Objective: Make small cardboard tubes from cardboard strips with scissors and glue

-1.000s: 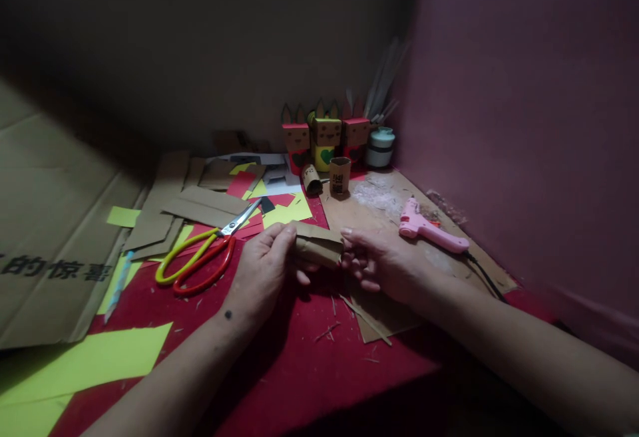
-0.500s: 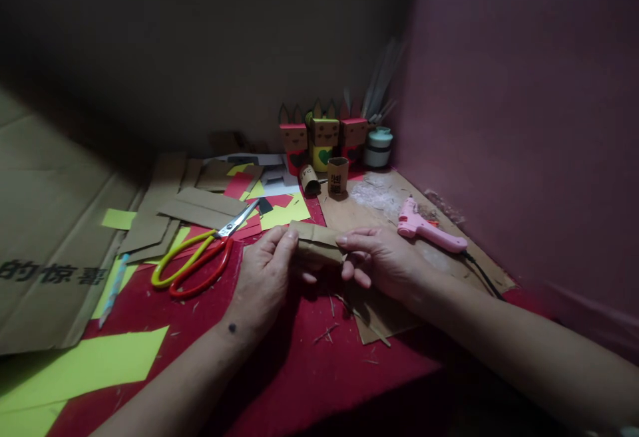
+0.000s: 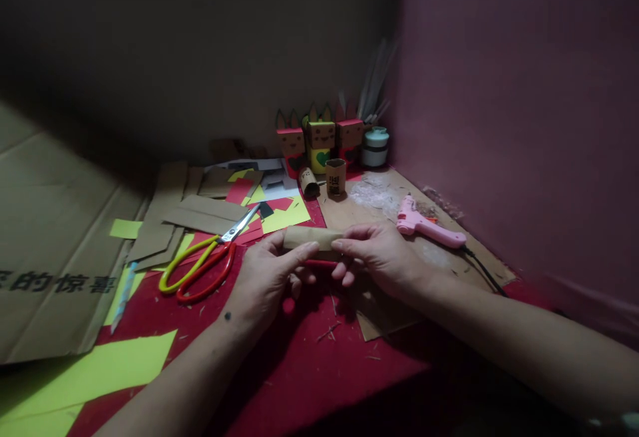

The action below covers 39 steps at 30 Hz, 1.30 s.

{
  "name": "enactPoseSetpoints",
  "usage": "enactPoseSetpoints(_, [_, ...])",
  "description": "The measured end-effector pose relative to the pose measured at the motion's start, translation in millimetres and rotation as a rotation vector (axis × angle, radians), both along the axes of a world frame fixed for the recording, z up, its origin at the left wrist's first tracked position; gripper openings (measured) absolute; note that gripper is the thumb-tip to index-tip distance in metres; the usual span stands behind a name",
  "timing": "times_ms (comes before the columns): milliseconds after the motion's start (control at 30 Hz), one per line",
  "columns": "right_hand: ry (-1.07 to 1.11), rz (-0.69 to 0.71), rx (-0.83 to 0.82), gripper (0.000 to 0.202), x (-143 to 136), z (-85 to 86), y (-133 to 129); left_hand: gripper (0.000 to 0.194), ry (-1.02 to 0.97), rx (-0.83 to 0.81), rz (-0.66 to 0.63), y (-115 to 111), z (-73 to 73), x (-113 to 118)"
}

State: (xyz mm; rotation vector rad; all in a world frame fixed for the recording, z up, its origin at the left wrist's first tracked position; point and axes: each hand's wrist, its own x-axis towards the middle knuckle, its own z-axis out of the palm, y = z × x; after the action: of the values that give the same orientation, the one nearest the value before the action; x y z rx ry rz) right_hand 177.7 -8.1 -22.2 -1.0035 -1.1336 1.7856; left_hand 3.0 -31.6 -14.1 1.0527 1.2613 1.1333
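Between my hands, above the red tabletop, is a small strip of brown cardboard (image 3: 310, 235). My left hand (image 3: 272, 267) grips its left end, with the thumb lying along the near face. Pinched at the right end is my right hand (image 3: 372, 251), thumb and forefinger on the strip and the other fingers curled below. The fingers hide the strip's ends. Left of my hands lie scissors (image 3: 219, 251) with one yellow and one red handle, their blades parted. A pink glue gun (image 3: 429, 227) rests on a cardboard sheet to the right.
Two cardboard rolls, one upright (image 3: 335, 179) and one lying (image 3: 308, 183), are in front of three paper-decorated box figures (image 3: 321, 138). A pale green jar (image 3: 375, 146) stands beside them. Cardboard and coloured paper scraps (image 3: 210, 214) cover the left; a large cardboard box (image 3: 54, 237) borders it.
The cardboard strip has tilted and now looks narrower. My left thumb has slid right along its face. The view has shifted slightly.
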Motion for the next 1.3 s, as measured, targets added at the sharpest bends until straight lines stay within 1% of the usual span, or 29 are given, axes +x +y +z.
enactPoseSetpoints(133, [0.039,0.004,0.016,0.007,-2,0.6,1,0.03,-0.001,-0.011,-0.007,0,-2.6,0])
enactPoseSetpoints(300, [0.16,-0.018,-0.013,0.015,-4,-2.1,7,0.03,-0.041,0.002,0.019,-1,-3.3,2])
enactPoseSetpoints(500, [0.151,-0.07,-0.052,0.009,-7,-3.0,9,0.034,-0.049,-0.023,0.014,-3,-3.3,3])
enactPoseSetpoints(700, [0.144,-0.055,-0.027,0.015,-7,-7.4,11,0.03,-0.041,-0.022,0.012,-4,-2.3,3])
enactPoseSetpoints(833, [0.074,-0.018,0.002,0.017,-8,-3.1,5,0.031,-0.018,-0.025,0.035,-6,-0.4,5])
enactPoseSetpoints(1000, [-0.016,0.016,0.076,0.015,-11,5.3,-4,0.034,0.031,-0.025,-0.013,-7,0.9,7])
enactPoseSetpoints(1067, [-0.046,0.005,0.089,0.016,-10,3.4,-3,0.034,0.022,-0.024,-0.038,-6,1.1,5])
enactPoseSetpoints(1167, [-0.099,-0.005,0.065,0.022,-5,-2.6,3,0.034,-0.075,-0.005,-0.05,-5,3.1,1])
enactPoseSetpoints(1233, [-0.109,-0.016,0.037,0.023,-2,-5.1,7,0.031,-0.092,0.009,-0.021,-5,5.4,-1])
enactPoseSetpoints(1300, [-0.112,-0.03,0.019,0.019,-2,-4.8,8,0.027,-0.048,0.015,0.012,-5,7.0,-2])
